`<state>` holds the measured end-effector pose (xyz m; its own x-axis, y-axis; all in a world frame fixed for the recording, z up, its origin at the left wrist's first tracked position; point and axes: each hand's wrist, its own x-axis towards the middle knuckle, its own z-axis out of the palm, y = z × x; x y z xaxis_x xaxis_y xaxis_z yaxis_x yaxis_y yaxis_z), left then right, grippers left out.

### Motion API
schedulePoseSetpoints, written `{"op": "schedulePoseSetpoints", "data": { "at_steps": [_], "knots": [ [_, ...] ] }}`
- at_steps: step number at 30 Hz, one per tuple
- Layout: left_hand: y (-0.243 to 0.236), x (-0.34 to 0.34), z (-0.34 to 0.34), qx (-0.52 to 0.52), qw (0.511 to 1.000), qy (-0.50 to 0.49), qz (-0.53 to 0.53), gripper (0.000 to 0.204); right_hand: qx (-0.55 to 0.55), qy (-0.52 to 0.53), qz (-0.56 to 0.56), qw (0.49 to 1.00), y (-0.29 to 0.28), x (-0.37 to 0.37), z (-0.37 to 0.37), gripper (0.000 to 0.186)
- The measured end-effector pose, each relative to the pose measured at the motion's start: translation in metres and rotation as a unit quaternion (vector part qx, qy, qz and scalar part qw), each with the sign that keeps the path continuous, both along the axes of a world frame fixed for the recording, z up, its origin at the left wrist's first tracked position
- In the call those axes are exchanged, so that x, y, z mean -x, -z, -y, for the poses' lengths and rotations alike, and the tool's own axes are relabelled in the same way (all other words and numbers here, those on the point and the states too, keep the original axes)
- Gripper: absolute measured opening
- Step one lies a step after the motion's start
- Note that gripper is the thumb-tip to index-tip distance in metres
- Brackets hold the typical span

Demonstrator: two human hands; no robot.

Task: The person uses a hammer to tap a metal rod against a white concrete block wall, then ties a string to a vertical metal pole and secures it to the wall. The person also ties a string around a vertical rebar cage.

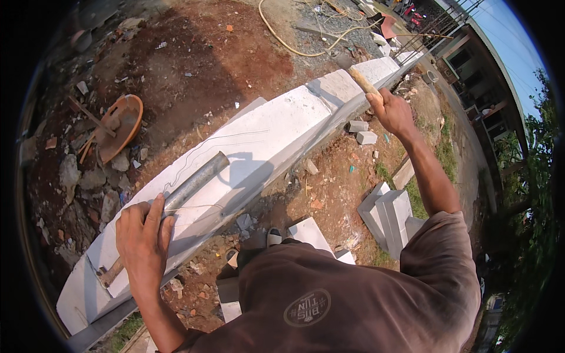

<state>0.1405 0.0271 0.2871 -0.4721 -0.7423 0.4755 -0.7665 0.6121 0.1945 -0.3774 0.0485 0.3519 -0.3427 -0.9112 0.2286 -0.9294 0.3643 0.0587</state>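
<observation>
A long row of white blocks (282, 120) forms a low wall running from lower left to upper right. My left hand (141, 238) lies palm down over a grey metal pipe (197, 181), fingers around its near part. A narrower rusty piece (110, 275) shows beyond the wrist; whether it joins the pipe is hidden. Thin dark lines (194, 154) run along the block beside the pipe. On the right, my right hand (389, 112) is closed round a short tan wooden stick (365, 81), held over the wall's far part.
Left of the wall, an orange basin (136, 126) lies tilted among rubble. A hose (276, 42) curls over gravel at the far side. Loose white blocks (393, 213) stand on the ground to my right, and another block (312, 234) lies near my feet. A building (471, 73) stands at far right.
</observation>
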Motion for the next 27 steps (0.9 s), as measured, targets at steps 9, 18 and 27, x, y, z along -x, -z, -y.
{"op": "schedulePoseSetpoints", "data": {
  "at_steps": [9, 18, 27],
  "knots": [
    [0.002, 0.001, 0.004, 0.004, 1.000, 0.002, -0.002, 0.040, -0.037, 0.041, -0.046, 0.997, -0.004, -0.003, 0.019, 0.074],
    [0.003, -0.001, 0.003, 0.017, 1.000, 0.005, 0.000, 0.041, -0.034, 0.046, -0.059, 0.997, 0.017, 0.020, 0.010, 0.069],
    [0.001, 0.001, 0.003, 0.020, 1.000, 0.009, -0.004, 0.041, -0.047, 0.063, -0.082, 0.994, 0.014, 0.053, 0.011, 0.067]
  ]
}}
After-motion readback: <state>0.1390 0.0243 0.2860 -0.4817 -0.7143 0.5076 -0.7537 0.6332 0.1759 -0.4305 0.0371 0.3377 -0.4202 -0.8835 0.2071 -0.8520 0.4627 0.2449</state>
